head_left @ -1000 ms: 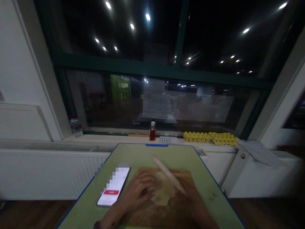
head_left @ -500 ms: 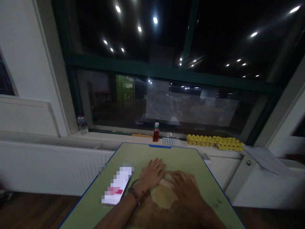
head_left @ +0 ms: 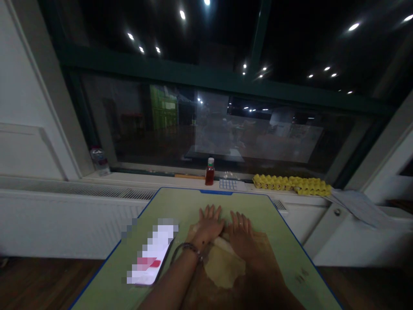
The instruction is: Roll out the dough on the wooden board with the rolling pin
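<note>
A thin pale sheet [head_left: 224, 267], which looks like flattened dough, lies on brown paper [head_left: 269, 254] between my forearms. Along its far edge runs a whitish rounded strip [head_left: 223, 244]; whether it is a roller or a fold of the sheet I cannot tell. My left hand [head_left: 209, 224] rests flat over the left end of this strip, fingers spread and pointing away from me. Over its right end lies my right hand [head_left: 240, 232], fingers also stretched out. The palms hide what is under them. A bracelet [head_left: 191, 246] circles my left wrist.
The green table [head_left: 180, 202] has a blue rim. A blurred-out phone [head_left: 153, 254] lies left of my hands. On the sill behind stand a red-brown bottle [head_left: 209, 173], a clear bottle [head_left: 100, 161] and yellow egg cartons [head_left: 292, 184]; papers [head_left: 358, 209] lie at right.
My right hand has moved forward and its fingers have straightened away from me. My left hand has shifted slightly forward too. The view has tilted a little downward.
</note>
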Tool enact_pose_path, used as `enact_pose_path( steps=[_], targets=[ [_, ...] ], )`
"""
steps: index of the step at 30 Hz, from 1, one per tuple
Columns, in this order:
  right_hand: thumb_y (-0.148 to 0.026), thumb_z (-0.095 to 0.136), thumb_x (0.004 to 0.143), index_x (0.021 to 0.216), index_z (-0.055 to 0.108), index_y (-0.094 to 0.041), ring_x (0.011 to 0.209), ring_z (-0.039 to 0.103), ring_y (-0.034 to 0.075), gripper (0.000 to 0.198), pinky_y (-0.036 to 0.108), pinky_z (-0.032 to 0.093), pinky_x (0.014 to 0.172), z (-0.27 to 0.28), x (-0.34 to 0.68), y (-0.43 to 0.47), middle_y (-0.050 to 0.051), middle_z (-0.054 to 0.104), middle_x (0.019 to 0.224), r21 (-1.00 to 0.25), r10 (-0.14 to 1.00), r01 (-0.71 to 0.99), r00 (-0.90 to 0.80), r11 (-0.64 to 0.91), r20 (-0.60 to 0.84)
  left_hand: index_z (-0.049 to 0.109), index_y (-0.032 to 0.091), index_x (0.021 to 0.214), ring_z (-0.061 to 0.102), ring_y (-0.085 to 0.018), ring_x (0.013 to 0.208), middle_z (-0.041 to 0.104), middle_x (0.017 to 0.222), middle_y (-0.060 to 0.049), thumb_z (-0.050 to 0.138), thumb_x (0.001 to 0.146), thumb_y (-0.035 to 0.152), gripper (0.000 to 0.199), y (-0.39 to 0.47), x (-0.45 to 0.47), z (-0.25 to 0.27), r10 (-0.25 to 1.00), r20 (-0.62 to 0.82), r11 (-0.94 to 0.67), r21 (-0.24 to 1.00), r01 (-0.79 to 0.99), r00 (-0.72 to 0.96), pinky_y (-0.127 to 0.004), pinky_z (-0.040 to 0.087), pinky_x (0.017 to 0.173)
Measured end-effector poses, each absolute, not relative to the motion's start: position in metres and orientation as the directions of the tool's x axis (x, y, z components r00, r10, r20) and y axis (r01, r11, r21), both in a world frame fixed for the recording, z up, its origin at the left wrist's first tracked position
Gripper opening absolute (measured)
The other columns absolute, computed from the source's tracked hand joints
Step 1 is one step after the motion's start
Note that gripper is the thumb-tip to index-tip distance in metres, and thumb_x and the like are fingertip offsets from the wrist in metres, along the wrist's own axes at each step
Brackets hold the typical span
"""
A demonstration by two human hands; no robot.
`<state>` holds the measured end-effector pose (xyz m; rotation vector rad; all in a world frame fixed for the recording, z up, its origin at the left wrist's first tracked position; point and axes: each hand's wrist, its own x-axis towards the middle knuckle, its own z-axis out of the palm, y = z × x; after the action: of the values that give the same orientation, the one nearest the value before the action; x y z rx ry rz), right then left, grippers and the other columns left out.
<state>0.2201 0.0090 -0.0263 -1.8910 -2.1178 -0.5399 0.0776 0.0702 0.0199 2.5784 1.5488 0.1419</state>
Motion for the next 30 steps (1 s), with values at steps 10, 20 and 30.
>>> enact_pose_path(
  steps=[10,20,30],
  targets=[
    [-0.032,0.027,0.1,0.147,0.039,-0.023,0.142,0.03,0.031,0.05,0.055,0.022,0.114,-0.028,0.212,0.003,0.01,0.038,0.152,-0.019,0.94,0.998,-0.056,0.066,0.337,0.032,0.019,0.15,0.018,-0.032,0.146,0.029,0.157,-0.013,0.034,0.096,0.03,0.056,0.051,0.066,0.006,0.83,0.168,-0.547,0.055,0.835,0.532,-0.059,0.011,0.116],
    [-0.025,0.026,0.098,0.147,0.04,-0.021,0.145,0.018,0.031,0.05,0.057,0.016,0.116,-0.02,0.208,-0.003,0.008,0.033,0.155,0.049,0.922,0.98,-0.199,0.194,0.331,0.034,0.021,0.15,0.018,-0.031,0.146,0.029,0.157,-0.009,0.039,0.094,0.036,0.058,0.042,0.057,0.002,0.833,0.217,-0.534,0.08,0.842,0.508,-0.055,0.009,0.117],
    [-0.03,0.028,0.099,0.149,0.035,-0.017,0.144,0.021,0.032,0.052,0.058,0.017,0.114,-0.015,0.214,0.028,0.013,0.029,0.156,-0.018,0.948,1.0,0.007,-0.001,0.319,0.032,0.015,0.15,0.016,-0.03,0.147,0.026,0.158,-0.014,0.038,0.095,0.036,0.059,0.071,0.08,0.006,0.877,0.269,-0.44,0.121,0.89,0.398,-0.053,0.012,0.118]
  ],
)
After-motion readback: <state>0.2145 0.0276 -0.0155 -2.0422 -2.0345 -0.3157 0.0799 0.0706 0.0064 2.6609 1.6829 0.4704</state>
